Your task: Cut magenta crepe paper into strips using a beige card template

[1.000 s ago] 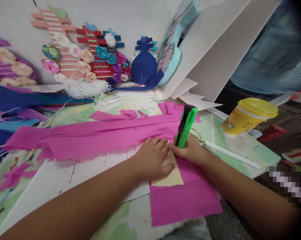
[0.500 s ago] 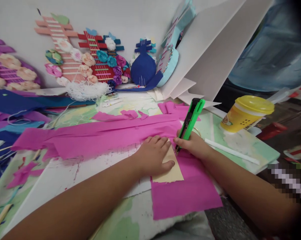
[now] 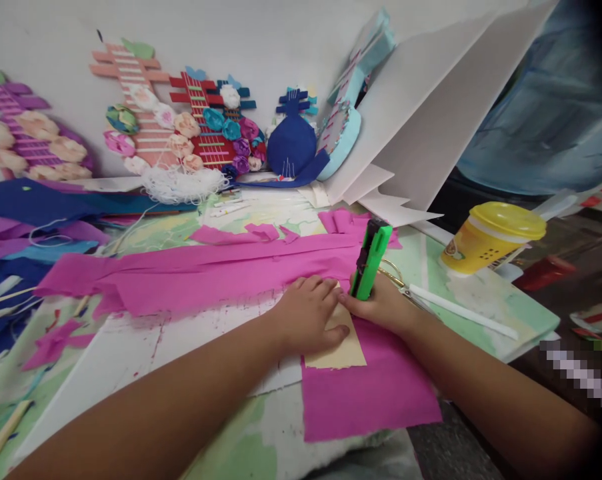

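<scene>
My left hand [image 3: 308, 317] lies flat, fingers spread, on a cream strip of card [image 3: 338, 350]. Under that card is a sheet of magenta crepe paper [image 3: 365, 400], which overhangs the table's near edge. My right hand [image 3: 378, 303] is wrapped round a green and black utility knife [image 3: 369, 257], held nearly upright at the card's right edge. The knife's lower end is hidden behind my fingers. A longer magenta strip [image 3: 191, 273] stretches leftward across a white board [image 3: 181, 353]. Just right of my right hand, gold-handled scissors [image 3: 391, 270] lie partly covered.
A yellow lidded cup [image 3: 495, 237] stands at the right, with a white stick [image 3: 463, 310] in front of it. Decorated lute shapes [image 3: 291, 143] lean along the wall, near tangled white string [image 3: 183, 185]. Blue and purple scraps [image 3: 31, 207] pile up at the left.
My right hand has drawn the knife slightly down and toward me, and the knife now stands more upright. More of the scissors shows. My left hand stays pressed on the card.
</scene>
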Available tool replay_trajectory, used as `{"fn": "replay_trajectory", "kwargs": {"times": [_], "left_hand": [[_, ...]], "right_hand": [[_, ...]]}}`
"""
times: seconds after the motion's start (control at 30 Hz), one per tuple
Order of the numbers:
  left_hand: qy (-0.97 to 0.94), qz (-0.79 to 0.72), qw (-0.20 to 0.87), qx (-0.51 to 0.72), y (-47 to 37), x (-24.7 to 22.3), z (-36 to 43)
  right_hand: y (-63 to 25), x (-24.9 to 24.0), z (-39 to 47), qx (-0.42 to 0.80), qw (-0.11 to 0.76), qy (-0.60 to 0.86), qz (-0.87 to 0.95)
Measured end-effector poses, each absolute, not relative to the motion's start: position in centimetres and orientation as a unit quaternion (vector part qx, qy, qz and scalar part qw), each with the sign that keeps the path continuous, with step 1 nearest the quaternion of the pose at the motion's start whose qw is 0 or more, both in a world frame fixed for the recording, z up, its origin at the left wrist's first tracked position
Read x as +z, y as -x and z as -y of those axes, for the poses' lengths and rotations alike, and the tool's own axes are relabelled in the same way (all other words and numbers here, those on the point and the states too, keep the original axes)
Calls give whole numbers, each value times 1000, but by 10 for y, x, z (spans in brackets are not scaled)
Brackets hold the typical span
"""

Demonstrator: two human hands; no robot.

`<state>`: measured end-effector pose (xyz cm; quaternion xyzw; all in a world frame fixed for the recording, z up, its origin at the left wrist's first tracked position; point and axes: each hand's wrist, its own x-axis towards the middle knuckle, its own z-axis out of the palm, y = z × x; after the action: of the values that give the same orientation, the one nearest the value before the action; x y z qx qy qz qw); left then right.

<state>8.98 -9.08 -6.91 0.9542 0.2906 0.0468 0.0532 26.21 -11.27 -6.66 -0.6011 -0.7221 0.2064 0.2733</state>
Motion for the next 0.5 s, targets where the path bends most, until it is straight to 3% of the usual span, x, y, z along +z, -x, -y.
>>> {"fn": "replay_trajectory", "kwargs": {"times": [0.5], "left_hand": [[-958, -280, 28, 58, -91, -71, 90]], "right_hand": [[-264, -70, 109, 186, 294, 639, 686]]}}
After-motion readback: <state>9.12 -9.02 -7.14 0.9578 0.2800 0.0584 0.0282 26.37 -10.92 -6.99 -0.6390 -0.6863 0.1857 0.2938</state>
